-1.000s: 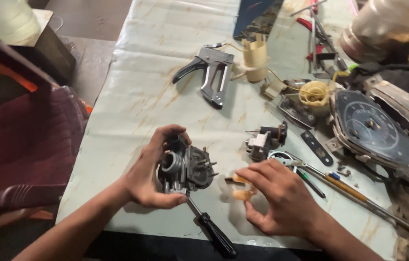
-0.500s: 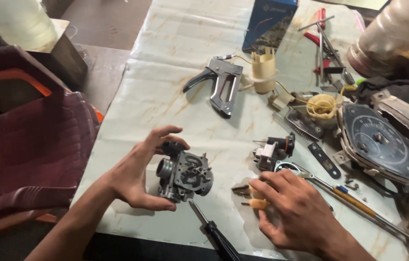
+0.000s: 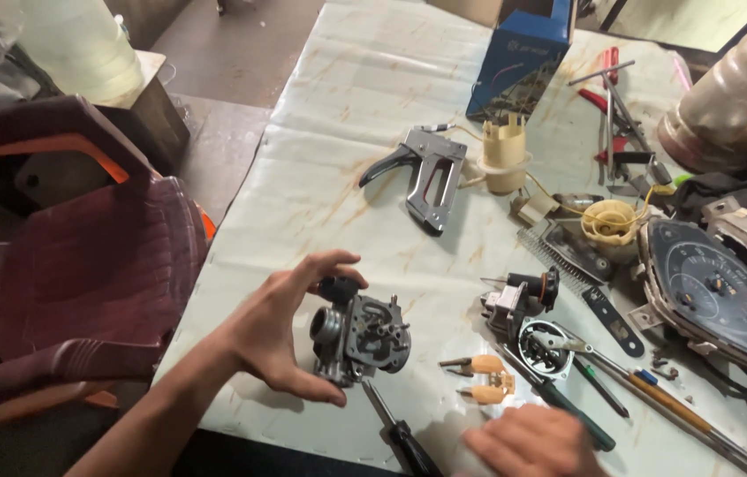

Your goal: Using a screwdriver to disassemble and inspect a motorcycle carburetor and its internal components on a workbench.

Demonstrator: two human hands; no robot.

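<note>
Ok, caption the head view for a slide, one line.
Left hand holds a grey carburettor above a cluttered workbench; right hand hovers empty near orange plastic float and black-handled screwdriver.

Maroon plastic chair (image 3: 82,265) left of the pale-covered table (image 3: 347,106); grey concrete floor (image 3: 214,35) beyond.

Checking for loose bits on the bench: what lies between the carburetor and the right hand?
In the head view, two small orange-and-metal parts lie on the table between the carburetor and the right hand; a screwdriver lies just below.

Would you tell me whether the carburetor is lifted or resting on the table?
Lifted: the left hand grips the carburetor above the table.
</note>
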